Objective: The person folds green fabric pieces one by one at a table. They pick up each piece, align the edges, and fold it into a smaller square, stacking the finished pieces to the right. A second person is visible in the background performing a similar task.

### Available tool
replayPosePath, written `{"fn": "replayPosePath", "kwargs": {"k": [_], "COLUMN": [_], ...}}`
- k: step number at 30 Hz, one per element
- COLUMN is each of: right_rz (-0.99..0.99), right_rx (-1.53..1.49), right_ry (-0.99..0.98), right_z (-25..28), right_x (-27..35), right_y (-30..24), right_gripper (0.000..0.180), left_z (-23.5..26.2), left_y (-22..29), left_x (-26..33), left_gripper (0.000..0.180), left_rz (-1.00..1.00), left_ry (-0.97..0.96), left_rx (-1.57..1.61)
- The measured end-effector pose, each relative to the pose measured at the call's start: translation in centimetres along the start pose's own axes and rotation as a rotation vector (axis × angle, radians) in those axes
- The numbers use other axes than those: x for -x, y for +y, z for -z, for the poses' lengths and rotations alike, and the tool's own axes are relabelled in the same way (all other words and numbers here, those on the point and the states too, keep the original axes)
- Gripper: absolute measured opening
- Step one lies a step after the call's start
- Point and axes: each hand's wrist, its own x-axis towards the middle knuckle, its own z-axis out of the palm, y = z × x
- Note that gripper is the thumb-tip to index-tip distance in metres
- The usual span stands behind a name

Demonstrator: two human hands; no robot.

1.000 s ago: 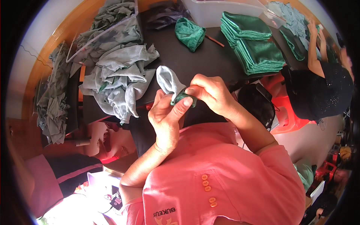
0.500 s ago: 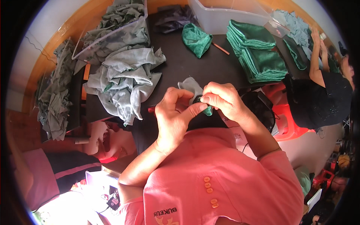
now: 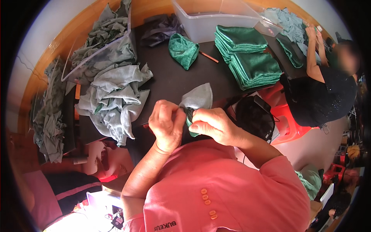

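grey-and-green cloth piece [image 3: 197, 96], one, held up at the near edge of the dark table [image 3: 166, 83], grey part uppermost, green part below. right hand [image 3: 214, 125]: grip closed on the piece, thumb and fingers pinching it near where grey meets green. left hand [image 3: 167, 125]: fingers curled, at the piece's left edge; from where i stand, i cannot tell whether its grip has hold of the cloth. to the left, one loose heap of grey cloths [image 3: 116, 96], just before a clear bin [image 3: 96, 56] of similar pieces. beyond the hands, one green pouch [image 3: 184, 52], lying beside a reddish stick [image 3: 209, 57]. to the right of these, folded green cloths [image 3: 253, 69], shiny, stacked in two adjoining piles.
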Motion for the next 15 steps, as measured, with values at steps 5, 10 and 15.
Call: {"fn": "replayPosePath", "kwargs": {"k": [5, 10, 15], "right_rz": [-0.112, -0.025, -0.143], "right_rx": [-0.082, -0.006, -0.034], "right_ry": [0.077, -0.075, 0.063], "right_z": [1.9, 1.4, 1.2], "right_x": [-0.3, -0.2, 0.0], "right_y": [0.5, 0.4, 0.3], "right_gripper": [0.020, 0.020, 0.017], "left_z": [-0.4, 0.1, 0.9], "left_y": [0.5, 2.1, 1.4], "left_x": [0.2, -0.7, -1.3], "left_gripper": [0.019, 0.015, 0.014], "left_rz": [0.266, 0.586, 0.804], "left_ry": [-0.294, -0.067, -0.063], "left_rx": [0.272, 0.509, 0.878]}}
